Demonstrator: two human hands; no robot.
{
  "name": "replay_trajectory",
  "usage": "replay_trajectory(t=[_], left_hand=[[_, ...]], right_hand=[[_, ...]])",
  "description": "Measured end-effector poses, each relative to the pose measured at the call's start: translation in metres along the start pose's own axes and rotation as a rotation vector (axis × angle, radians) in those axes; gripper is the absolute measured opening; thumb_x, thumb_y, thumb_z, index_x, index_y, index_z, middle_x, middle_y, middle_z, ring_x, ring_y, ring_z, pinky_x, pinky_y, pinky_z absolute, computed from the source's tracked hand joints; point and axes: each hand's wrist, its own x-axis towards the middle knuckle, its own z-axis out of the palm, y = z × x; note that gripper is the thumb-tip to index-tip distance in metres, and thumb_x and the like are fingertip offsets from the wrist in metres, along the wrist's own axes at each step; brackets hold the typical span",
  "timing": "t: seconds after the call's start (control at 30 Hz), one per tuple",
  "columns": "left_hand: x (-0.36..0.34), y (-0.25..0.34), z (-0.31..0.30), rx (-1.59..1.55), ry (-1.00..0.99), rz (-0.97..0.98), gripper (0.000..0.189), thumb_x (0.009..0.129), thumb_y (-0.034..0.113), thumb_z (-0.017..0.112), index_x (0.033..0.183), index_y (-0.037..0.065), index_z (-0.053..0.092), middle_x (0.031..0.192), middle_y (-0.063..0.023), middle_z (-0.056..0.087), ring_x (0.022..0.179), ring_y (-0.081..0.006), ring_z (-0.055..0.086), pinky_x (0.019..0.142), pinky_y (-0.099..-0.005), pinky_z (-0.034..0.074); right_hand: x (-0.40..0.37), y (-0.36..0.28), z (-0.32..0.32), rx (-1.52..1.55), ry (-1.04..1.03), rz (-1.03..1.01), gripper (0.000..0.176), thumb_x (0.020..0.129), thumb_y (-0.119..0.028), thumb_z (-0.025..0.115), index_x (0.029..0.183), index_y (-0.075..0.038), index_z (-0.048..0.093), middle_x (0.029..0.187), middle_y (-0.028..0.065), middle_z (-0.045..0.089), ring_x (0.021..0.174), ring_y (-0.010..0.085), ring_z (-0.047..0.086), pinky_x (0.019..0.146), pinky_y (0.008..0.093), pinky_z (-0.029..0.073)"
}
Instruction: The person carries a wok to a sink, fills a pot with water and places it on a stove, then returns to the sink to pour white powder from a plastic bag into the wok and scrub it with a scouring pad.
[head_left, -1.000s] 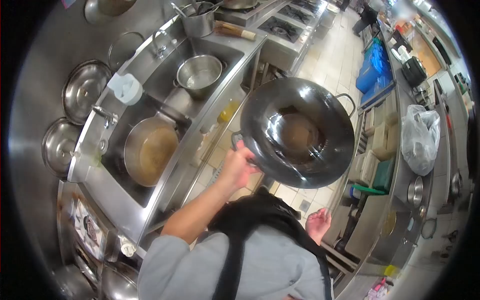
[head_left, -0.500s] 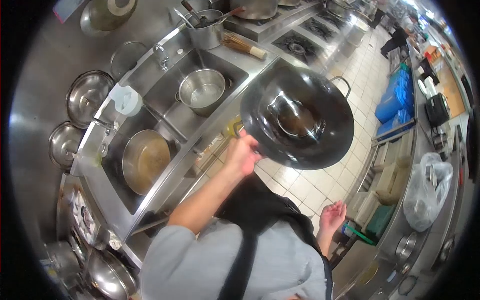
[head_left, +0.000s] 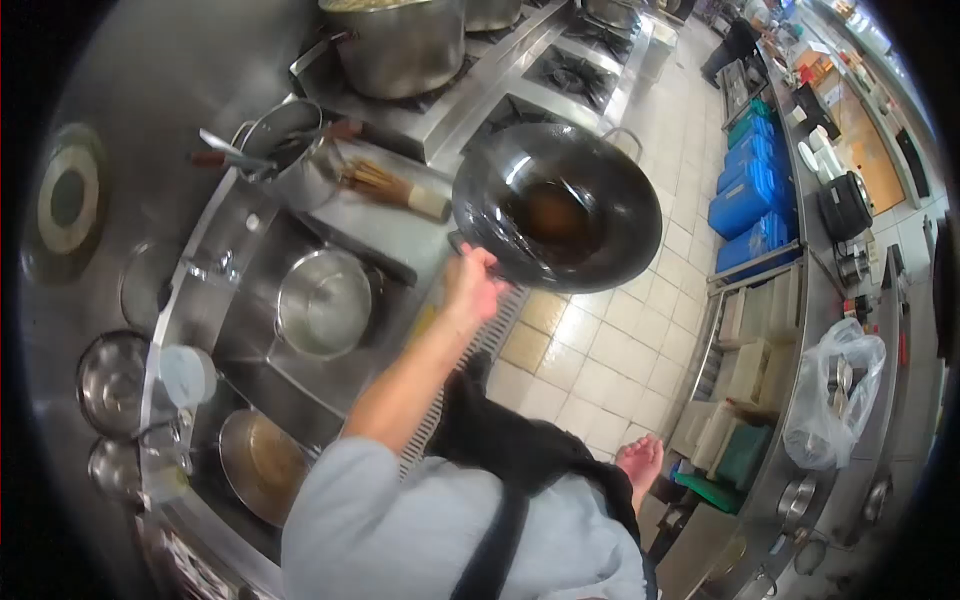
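Note:
My left hand point(head_left: 474, 289) grips the near loop handle of a large dark wok point(head_left: 600, 235), held out in mid-air and tilted so its inside shows. The wok's inner surface is shiny, with a brownish patch at the bottom. The handle on its far side sticks out free. Low at my right side hangs my right hand point(head_left: 641, 462), empty, with its fingers loosely bent. Left of my left arm, a metal pot point(head_left: 322, 303) sits in the sink point(head_left: 235, 300). A bamboo brush point(head_left: 395, 190) lies on the counter beyond it.
A big stockpot point(head_left: 400, 50) stands on the stove point(head_left: 490, 70) ahead. Another pan point(head_left: 262, 468) with brownish contents sits in the nearer basin. Blue bins point(head_left: 745, 205) and a counter with a plastic bag point(head_left: 838, 395) line the right of the tiled aisle point(head_left: 610, 350). Someone in dark clothes point(head_left: 735, 50) is far off.
My view has shifted toward the stove, and sink and brush now appear lower and further left. The wok has stayed in my left hand. My right hand still hangs at my side.

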Motion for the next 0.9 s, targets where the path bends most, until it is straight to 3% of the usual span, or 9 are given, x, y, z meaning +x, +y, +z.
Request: replay_trajectory(t=[0.13, 0.3, 0.47, 0.53, 0.63, 0.7, 0.73, 0.83, 0.9], left_hand=[[0.101, 0.014, 0.035, -0.016, 0.024, 0.012, 0.029, 0.078, -0.004, 0.048, 0.105, 0.006, 0.051, 0.105, -0.0151, 0.059, 0.091, -0.0356, 0.065, 0.075, -0.0634, 0.056], [0.204, 0.014, 0.053, -0.034, 0.108, 0.085, 0.029, 0.079, -0.004, 0.047, 0.105, 0.007, 0.052, 0.104, -0.0143, 0.059, 0.093, -0.0353, 0.065, 0.082, -0.0689, 0.054], [0.264, 0.001, 0.054, -0.065, 0.095, 0.053, 0.039, 0.084, 0.000, 0.051, 0.122, 0.011, 0.048, 0.121, -0.0128, 0.056, 0.110, -0.0344, 0.059, 0.092, -0.0700, 0.048], [0.253, 0.005, 0.061, -0.022, 0.069, 0.017, 0.043, 0.087, 0.004, 0.054, 0.128, 0.012, 0.045, 0.126, -0.0125, 0.054, 0.115, -0.0347, 0.057, 0.094, -0.0689, 0.047], [0.204, 0.012, 0.067, 0.214, 0.037, 0.038, 0.070, 0.090, 0.025, 0.070, 0.148, 0.011, 0.033, 0.151, -0.0140, 0.038, 0.140, -0.0358, 0.036, 0.103, -0.0649, 0.040], [0.178, -0.003, 0.044, 0.228, 0.133, 0.024, 0.090, 0.090, 0.030, 0.074, 0.157, 0.008, 0.019, 0.157, -0.0142, 0.029, 0.146, -0.0356, 0.026, 0.106, -0.0611, 0.038], [0.153, -0.003, 0.033, 0.262, 0.069, 0.017, 0.097, 0.090, 0.029, 0.074, 0.160, 0.007, 0.010, 0.156, -0.0147, 0.032, 0.145, -0.0351, 0.030, 0.107, -0.0573, 0.039], [0.091, -0.024, -0.031, 0.297, -0.001, -0.038, 0.067, 0.095, 0.023, 0.069, 0.152, 0.006, 0.037, 0.138, -0.0106, 0.054, 0.130, -0.0257, 0.050, 0.103, -0.0467, 0.046], [0.037, -0.043, -0.072, 0.286, 0.119, -0.015, 0.059, 0.096, 0.023, 0.068, 0.147, 0.005, 0.044, 0.133, -0.0090, 0.057, 0.126, -0.0239, 0.054, 0.102, -0.0447, 0.048]], right_hand=[[0.012, 0.004, 0.053, -0.078, 0.021, -0.081, 0.022, 0.100, -0.034, 0.060, 0.100, -0.013, 0.067, 0.082, -0.0027, 0.066, 0.070, 0.0107, 0.061, 0.066, 0.0289, 0.051], [0.022, 0.016, 0.044, -0.182, 0.142, -0.045, 0.021, 0.098, -0.036, 0.062, 0.098, -0.016, 0.068, 0.079, -0.0037, 0.065, 0.069, 0.0109, 0.060, 0.064, 0.0298, 0.051], [0.030, 0.019, 0.049, -0.166, 0.268, -0.061, 0.021, 0.096, -0.036, 0.064, 0.093, -0.016, 0.067, 0.076, -0.0041, 0.062, 0.066, 0.0114, 0.058, 0.061, 0.0291, 0.049], [0.038, 0.018, 0.051, -0.151, 0.292, -0.072, 0.020, 0.096, -0.036, 0.064, 0.093, -0.016, 0.066, 0.075, -0.0040, 0.062, 0.066, 0.0115, 0.057, 0.060, 0.0289, 0.048], [0.061, 0.016, 0.057, -0.173, 0.263, -0.024, 0.020, 0.097, -0.035, 0.063, 0.094, -0.015, 0.066, 0.076, -0.0036, 0.062, 0.067, 0.0116, 0.058, 0.061, 0.0288, 0.048], [0.082, 0.012, 0.056, -0.177, 0.238, 0.040, 0.020, 0.098, -0.034, 0.062, 0.095, -0.015, 0.066, 0.076, -0.0036, 0.062, 0.067, 0.0116, 0.058, 0.062, 0.0291, 0.048], [0.091, 0.015, 0.073, -0.204, 0.242, 0.029, 0.020, 0.098, -0.035, 0.062, 0.096, -0.015, 0.066, 0.076, -0.0036, 0.062, 0.067, 0.0120, 0.058, 0.062, 0.0297, 0.048], [0.137, 0.008, 0.084, -0.371, 0.216, 0.127, 0.023, 0.099, -0.039, 0.060, 0.096, -0.017, 0.067, 0.076, -0.0043, 0.062, 0.068, 0.0135, 0.058, 0.064, 0.0323, 0.049], [0.166, 0.004, 0.099, -0.487, 0.096, 0.182, 0.025, 0.099, -0.042, 0.059, 0.095, -0.018, 0.067, 0.077, -0.0049, 0.064, 0.069, 0.0129, 0.059, 0.065, 0.0334, 0.049]])
